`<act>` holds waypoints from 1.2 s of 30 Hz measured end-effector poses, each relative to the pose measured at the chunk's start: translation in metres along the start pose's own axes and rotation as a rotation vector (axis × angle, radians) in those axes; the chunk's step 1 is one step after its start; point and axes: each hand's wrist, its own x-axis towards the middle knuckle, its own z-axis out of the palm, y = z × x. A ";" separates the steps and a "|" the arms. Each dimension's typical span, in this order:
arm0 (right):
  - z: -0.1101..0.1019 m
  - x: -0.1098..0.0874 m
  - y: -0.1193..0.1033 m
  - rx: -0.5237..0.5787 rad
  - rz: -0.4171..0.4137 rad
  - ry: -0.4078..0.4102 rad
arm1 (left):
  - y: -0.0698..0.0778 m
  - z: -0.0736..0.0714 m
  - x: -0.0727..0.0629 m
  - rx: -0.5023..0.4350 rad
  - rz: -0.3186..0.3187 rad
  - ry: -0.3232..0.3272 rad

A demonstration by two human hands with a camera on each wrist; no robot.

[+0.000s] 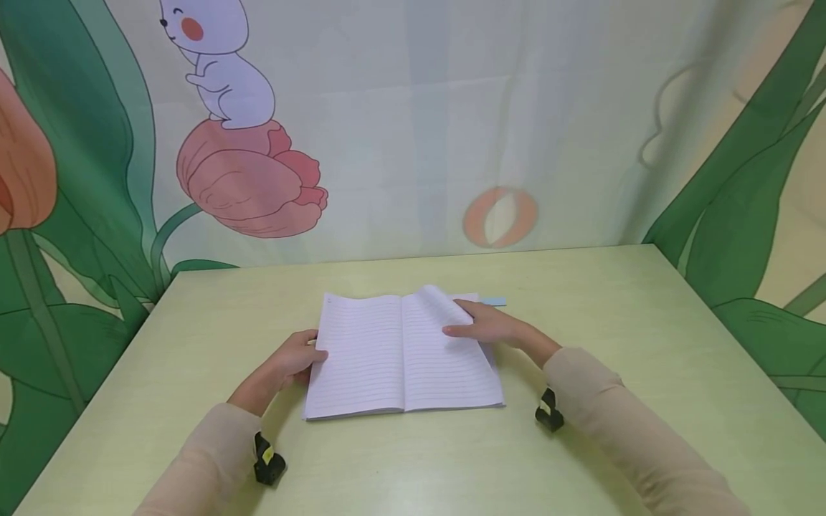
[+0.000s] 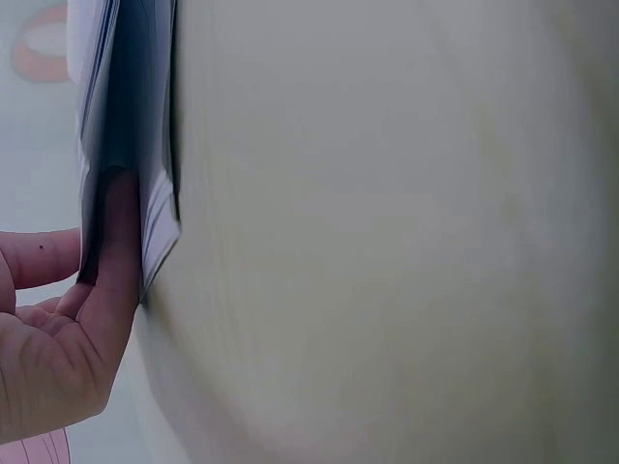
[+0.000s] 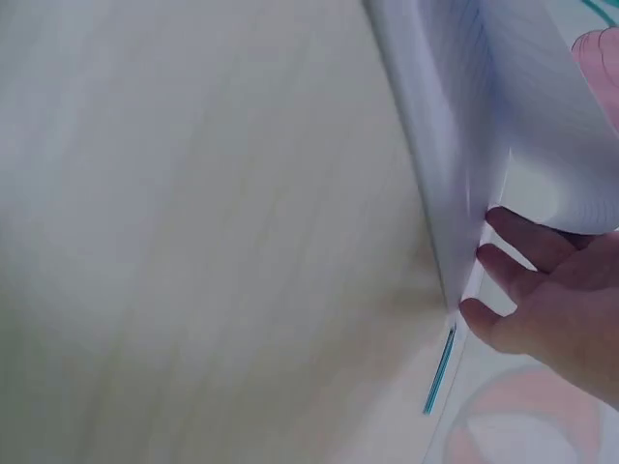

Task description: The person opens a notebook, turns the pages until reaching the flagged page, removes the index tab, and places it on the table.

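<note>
An open notebook [image 1: 361, 358] with blank lined pages lies on the table. My left hand [image 1: 298, 358] grips its left edge, thumb on top of the pages and fingers under them. In the left wrist view, a finger of the left hand [image 2: 58, 348] reaches into a gap between the lifted pages and those below. At the upper right, a page [image 1: 434, 304] curls up and leftward. My right hand [image 1: 487, 322] holds that page, its thumb over the front and other fingers behind. In the right wrist view, fingertips of the right hand [image 3: 551, 290] lie by the notebook's edge.
A light blue strip [image 1: 494, 302] sticks out past the notebook's upper right corner. The pale table [image 1: 413, 466] ends at a printed curtain [image 1: 400, 143] behind. A small black device [image 1: 268, 460] hangs at the left wrist, another black device [image 1: 549, 411] at the right.
</note>
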 end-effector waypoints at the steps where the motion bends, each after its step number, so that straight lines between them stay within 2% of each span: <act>1: 0.002 0.001 -0.002 0.030 0.004 -0.013 | 0.000 0.000 0.000 0.000 0.000 0.000; 6: 0.011 0.002 -0.013 0.134 0.015 -0.059 | 0.000 0.000 -0.001 0.006 0.002 -0.003; 13: 0.022 0.002 -0.024 0.218 -0.043 -0.092 | 0.000 0.000 0.000 0.019 -0.008 0.010; 22: 0.025 0.001 -0.035 0.334 -0.038 -0.067 | -0.001 0.000 -0.001 0.021 -0.001 0.009; 27: 0.029 0.002 -0.040 0.455 -0.047 -0.125 | -0.001 0.000 -0.002 0.017 -0.002 0.009; 29: 0.032 0.003 -0.043 0.444 -0.049 -0.155 | -0.001 0.000 -0.002 0.012 -0.003 0.008; 36: 0.048 0.006 -0.051 0.296 -0.072 -0.206 | -0.002 -0.001 0.000 -0.002 0.013 -0.003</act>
